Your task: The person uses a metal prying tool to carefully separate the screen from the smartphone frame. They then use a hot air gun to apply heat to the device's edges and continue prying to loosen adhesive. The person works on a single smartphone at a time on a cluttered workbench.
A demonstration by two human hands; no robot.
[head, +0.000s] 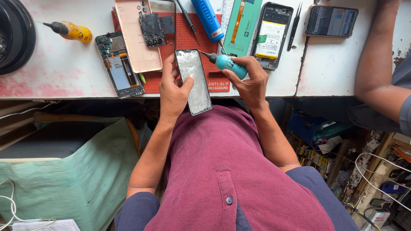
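The person's left hand [173,92] is wrapped around a bare phone frame [194,81], thumb lying across its silvery inner face, holding it tilted with its lower end out over the edge of the white workbench [51,68]. The right hand [250,83] is closed on a teal-handled screwdriver [226,63], whose thin tip meets the frame's upper right corner; the exact contact point is too small to make out.

The frame is held in the air with nothing under it, so a hard push from the driver could twist it in the grip or send the tip skating across the metal plate. Any small screw worked free there would likely drop past the bench edge into the clutter below. The red anti-slip mat [188,40] lies just beyond the frame and is crowded: a pink back cover [132,38], a loose circuit board [152,29] and a blue tool [207,18] lie close enough for a slipping hand to knock. Another person's forearm [376,64] rests on the bench to the right.
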